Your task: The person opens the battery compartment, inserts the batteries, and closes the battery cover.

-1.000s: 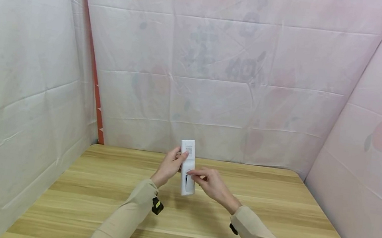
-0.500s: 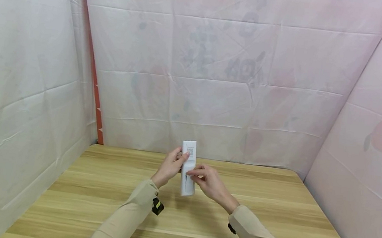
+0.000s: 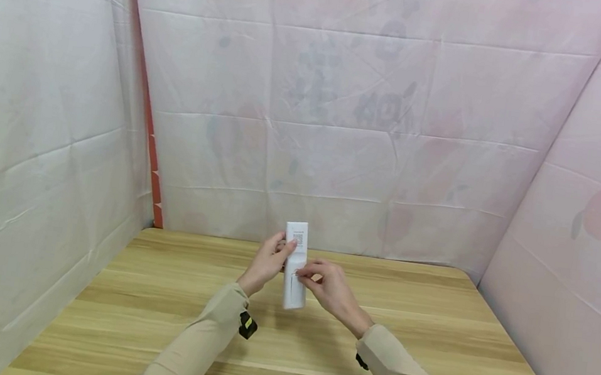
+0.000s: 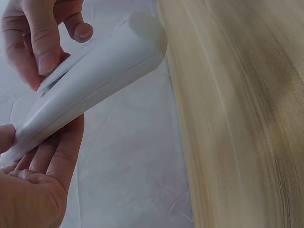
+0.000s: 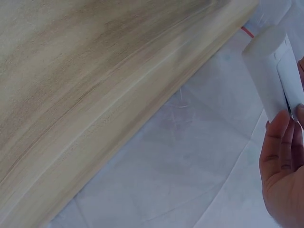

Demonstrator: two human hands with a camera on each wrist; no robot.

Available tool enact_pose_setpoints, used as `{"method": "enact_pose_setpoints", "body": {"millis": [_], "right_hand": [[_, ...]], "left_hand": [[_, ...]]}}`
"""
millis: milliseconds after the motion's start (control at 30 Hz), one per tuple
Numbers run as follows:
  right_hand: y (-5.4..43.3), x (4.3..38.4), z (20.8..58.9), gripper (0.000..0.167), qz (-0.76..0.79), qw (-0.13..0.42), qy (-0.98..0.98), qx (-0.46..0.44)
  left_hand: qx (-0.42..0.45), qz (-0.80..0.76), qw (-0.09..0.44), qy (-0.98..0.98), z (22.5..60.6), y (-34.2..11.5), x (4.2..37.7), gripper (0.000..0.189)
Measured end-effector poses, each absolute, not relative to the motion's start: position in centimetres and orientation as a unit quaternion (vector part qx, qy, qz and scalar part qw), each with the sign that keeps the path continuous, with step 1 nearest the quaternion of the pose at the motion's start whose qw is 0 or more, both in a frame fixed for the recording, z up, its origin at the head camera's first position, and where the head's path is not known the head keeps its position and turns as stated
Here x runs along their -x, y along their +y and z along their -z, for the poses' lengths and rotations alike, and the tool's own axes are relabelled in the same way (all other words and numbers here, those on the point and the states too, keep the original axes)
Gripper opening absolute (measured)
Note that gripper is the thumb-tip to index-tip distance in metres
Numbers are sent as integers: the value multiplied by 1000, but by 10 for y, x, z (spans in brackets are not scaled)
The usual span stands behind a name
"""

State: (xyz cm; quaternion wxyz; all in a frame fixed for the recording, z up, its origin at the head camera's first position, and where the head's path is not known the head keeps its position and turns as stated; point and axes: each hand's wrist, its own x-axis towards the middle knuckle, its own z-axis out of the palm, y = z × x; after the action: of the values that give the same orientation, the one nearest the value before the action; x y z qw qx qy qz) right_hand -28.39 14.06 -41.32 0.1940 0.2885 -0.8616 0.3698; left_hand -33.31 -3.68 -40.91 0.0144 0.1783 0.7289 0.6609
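Observation:
A white remote control [image 3: 298, 250], its back with a printed code label turned upward, is held above the table in my left hand [image 3: 265, 264]. The left thumb lies on the label side, and the fingers wrap beneath, as the left wrist view shows. My right hand [image 3: 334, 289] pinches the edge of the battery cover [image 4: 64, 71] on the remote's lower half. One end of the cover stands slightly raised, leaving a narrow dark gap along its side. What lies inside the battery compartment is hidden.
A wood-grain table [image 3: 172, 335] spreads beneath both hands. White fabric walls [image 3: 339, 154] enclose it at the back and both sides, with a red strip [image 3: 155, 187] at the back left corner. A dark wrist device [image 3: 247, 325] sits at the left cuff.
The gap beside the battery cover has narrowed to a thin line in the head view as the cover moved down toward the remote. The left hand has barely moved.

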Motion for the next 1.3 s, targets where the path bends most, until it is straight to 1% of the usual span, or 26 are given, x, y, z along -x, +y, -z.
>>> {"method": "enact_pose_setpoints", "body": {"millis": [400,900,1300], "right_hand": [[136,286,416,10,-349,235,-869,-261],[132,283,413,8,-361,218,-879,-222],[131,283,411,8,-357,221,-880,-223]], "left_hand": [[-179,-660,12,729,411,-35,333,42],[-169,-662,19,730,412,-35,334,43],[-171,-665,17,727,411,-35,334,43]]}}
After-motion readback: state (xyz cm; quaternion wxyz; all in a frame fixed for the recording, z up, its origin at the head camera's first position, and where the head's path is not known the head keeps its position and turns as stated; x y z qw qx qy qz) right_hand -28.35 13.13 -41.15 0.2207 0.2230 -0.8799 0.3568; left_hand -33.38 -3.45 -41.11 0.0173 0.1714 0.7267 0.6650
